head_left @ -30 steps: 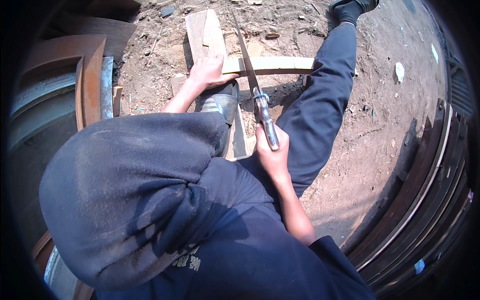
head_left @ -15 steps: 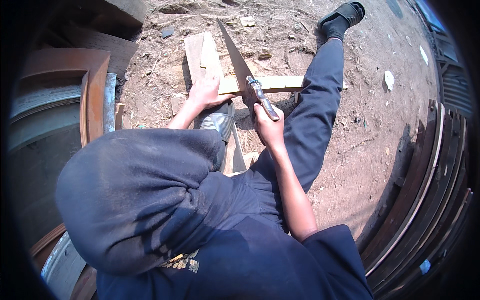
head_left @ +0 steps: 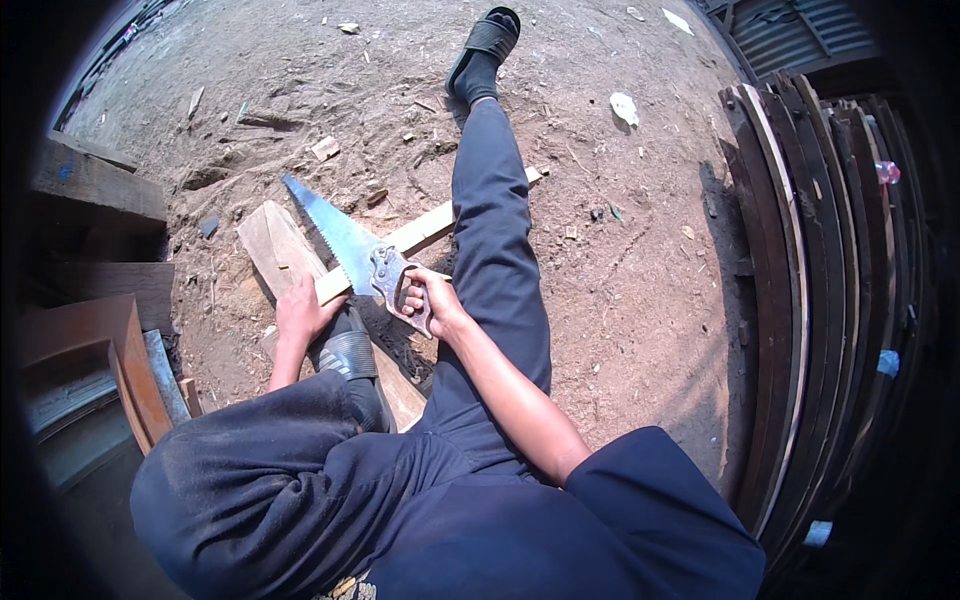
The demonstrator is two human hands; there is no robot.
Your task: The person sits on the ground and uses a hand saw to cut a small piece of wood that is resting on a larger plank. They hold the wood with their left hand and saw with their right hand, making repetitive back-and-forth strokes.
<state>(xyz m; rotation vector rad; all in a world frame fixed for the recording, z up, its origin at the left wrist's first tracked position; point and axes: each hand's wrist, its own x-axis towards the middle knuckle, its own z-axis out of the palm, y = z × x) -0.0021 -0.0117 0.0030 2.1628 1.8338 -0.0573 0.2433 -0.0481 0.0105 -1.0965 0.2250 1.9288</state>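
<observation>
My left hand (head_left: 303,318) grips the near end of a pale wooden strip (head_left: 425,225), over a short plank (head_left: 262,238) and beside my sandaled left foot (head_left: 345,355). My right hand (head_left: 433,305) is closed on the handle of a handsaw (head_left: 340,240). The saw's broad blade is tipped over, its face showing and toothed edge toward the lower left, with the tip reaching up-left past the strip. The strip runs diagonally up-right, passing by my outstretched right leg (head_left: 490,200).
Stacked dark boards (head_left: 770,300) stand along the right side. Wooden frames (head_left: 130,370) and thick boards (head_left: 100,185) lie at the left. Chips and scraps dot the dirt ground (head_left: 620,300), with a white scrap (head_left: 623,108) beyond my leg. Corrugated metal (head_left: 780,40) is at the top right.
The saw has turned from steep and edge-on to showing its blade's face, its tip swinging left. The view has shifted, showing more ground ahead. My left hand stays on the wood.
</observation>
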